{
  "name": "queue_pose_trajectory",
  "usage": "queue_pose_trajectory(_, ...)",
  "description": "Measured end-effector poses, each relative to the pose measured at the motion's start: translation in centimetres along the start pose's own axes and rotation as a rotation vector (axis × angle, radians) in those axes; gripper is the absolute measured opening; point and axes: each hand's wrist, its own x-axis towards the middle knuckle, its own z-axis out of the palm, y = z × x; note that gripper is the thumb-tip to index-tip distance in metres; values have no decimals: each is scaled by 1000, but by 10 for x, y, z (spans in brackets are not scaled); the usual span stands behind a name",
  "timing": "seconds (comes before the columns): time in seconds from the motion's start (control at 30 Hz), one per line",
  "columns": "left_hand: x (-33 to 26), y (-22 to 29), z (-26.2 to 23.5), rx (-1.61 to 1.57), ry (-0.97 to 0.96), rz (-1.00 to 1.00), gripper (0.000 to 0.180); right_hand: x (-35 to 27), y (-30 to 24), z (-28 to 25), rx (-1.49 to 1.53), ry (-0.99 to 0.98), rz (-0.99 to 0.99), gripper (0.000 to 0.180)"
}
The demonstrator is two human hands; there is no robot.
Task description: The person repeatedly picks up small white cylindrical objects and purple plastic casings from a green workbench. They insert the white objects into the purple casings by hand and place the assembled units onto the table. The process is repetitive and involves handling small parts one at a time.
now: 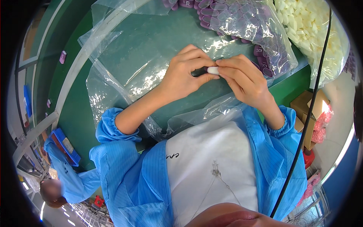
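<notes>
Green worktable (81, 125), clear plastic sheeting (141, 77) spread wrinkled over much of it; a co-worker (72, 185) in blue sits off at lower left, near a blue tray (75, 157).

One small white piece (213, 70) in work, held above the sheeting in front of my chest. A dark, purplish part (205, 69) shows at its left end. Left hand (193, 68): thumb and fingers curled in from the left, tips pinched about the piece. Right hand (242, 77): fingertips closed on the white end. Whether the two parts are seated together or only meeting, I cannot tell; my fingers hide the join. I judge this single piece partway through handling.

Stock beyond: purple pieces (211, 16), many, partly under clear plastic near the far edge; pale yellow pieces (302, 22) fill a clear bag at far right. Judging by those heaps, plenty remains. Lone purple piece (62, 57) at far left; whether finished, unclear. No sorted finished pile that I can make out.
</notes>
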Motion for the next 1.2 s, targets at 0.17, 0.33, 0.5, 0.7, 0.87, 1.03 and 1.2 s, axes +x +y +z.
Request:
queue_pose_trajectory(0.17, 1, 0, -2, 15, -7, 2, 27, 1, 3, 4, -78, -3, -84, 28)
queue_pose_trajectory(0.33, -1, -1, -3, 12, -3, 5, 28, -9, 11, 9, -133, 16, -168, 34)
queue_pose_trajectory(0.5, -1, -1, -1, 33, 10, 9, 28, -7, 10, 10, -196, 2, -231, 37)
queue_pose_trajectory(0.7, 0, 0, -1, 61, -10, 3, 28, -11, 13, 12, -168, -13, -212, 38)
queue_pose_trajectory(0.87, 3, 15, -18, 168, 73, -43, 26, -5, 5, -18, -170, 170, -89, 27)
queue_pose_trajectory(1.03, 16, -33, -155, 608, 469, -101, 42, -20, 51, -103, -529, 499, 419, 19)
queue_pose_trajectory(1.2, -41, -168, -350, 831, 314, -381, 50, -22, 144, -136, -614, 271, 588, 20)
